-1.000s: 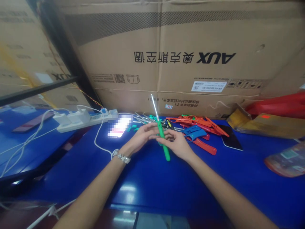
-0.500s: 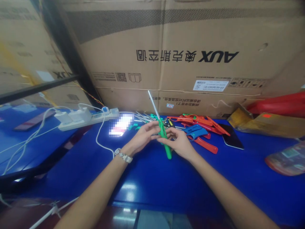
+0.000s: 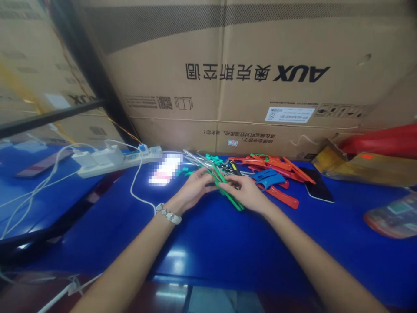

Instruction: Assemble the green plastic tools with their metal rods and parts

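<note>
A green-handled screwdriver (image 3: 230,194) lies low and slanted over the blue table (image 3: 228,248), its metal shaft pointing back-left toward a pile of tools. My right hand (image 3: 247,193) pinches its handle near the shaft. My left hand (image 3: 195,189), with a watch at the wrist, has its fingertips closed on the shaft end beside it. Just behind my hands lie several metal rods and green-handled tools (image 3: 203,161).
Red, orange and blue plastic tools (image 3: 273,178) lie to the right of my hands, then a dark phone (image 3: 317,187). A white power strip (image 3: 107,163) with chargers and cables sits at left. A large cardboard box (image 3: 260,74) walls the back. Packets lie at far right.
The screwdriver stood nearly upright with its shaft in the air; it has now been tipped down toward the pile, and both hands dropped with it.
</note>
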A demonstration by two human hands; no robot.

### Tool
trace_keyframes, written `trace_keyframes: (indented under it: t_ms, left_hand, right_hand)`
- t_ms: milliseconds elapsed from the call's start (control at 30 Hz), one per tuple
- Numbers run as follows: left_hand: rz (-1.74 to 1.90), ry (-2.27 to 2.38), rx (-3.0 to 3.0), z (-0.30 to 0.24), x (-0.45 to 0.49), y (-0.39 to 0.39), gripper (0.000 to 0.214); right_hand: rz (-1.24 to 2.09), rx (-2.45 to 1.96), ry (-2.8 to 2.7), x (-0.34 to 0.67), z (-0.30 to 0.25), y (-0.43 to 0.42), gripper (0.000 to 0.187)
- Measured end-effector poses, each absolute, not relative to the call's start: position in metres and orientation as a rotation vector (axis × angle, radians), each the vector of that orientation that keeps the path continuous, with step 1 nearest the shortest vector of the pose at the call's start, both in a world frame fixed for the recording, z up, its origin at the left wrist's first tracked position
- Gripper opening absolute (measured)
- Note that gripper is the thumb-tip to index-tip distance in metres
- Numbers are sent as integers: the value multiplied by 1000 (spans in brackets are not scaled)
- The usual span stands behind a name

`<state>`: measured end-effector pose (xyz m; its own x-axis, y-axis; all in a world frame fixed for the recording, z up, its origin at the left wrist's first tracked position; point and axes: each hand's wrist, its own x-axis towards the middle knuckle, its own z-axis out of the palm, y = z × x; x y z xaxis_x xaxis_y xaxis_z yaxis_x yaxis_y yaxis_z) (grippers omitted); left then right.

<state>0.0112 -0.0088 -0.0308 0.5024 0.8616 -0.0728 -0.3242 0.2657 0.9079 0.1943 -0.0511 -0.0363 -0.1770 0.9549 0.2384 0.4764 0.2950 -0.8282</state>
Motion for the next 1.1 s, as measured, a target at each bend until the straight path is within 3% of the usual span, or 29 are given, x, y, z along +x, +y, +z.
trace_keyframes:
  t_ms: [200, 367, 600, 700, 833, 1100]
  left_hand:
    - [932, 731, 814, -28, 8, -21, 15]
    - [889, 797, 855, -34, 3, -31, 15]
    - [600, 1090, 1550, -35, -25, -36, 28]
    - [538, 1230, 1950, -29, -32, -35, 32]
    - [712, 1269, 2321, -25, -31, -18, 21]
    - [236, 1199, 2718, -26, -21, 20, 28]
  right_hand:
    - [486, -1486, -1857, 200, -24, -45, 17]
    - [370, -1742, -2002, 201, -15, -39, 23]
    - [55, -1864, -2167, 195, -16, -29, 34]
    - [12, -1844, -2167, 194, -19, -26, 37]
    - [-1, -1797, -2107, 200, -21, -19, 40]
    - [205, -1852, -1856, 216, -27, 2, 47]
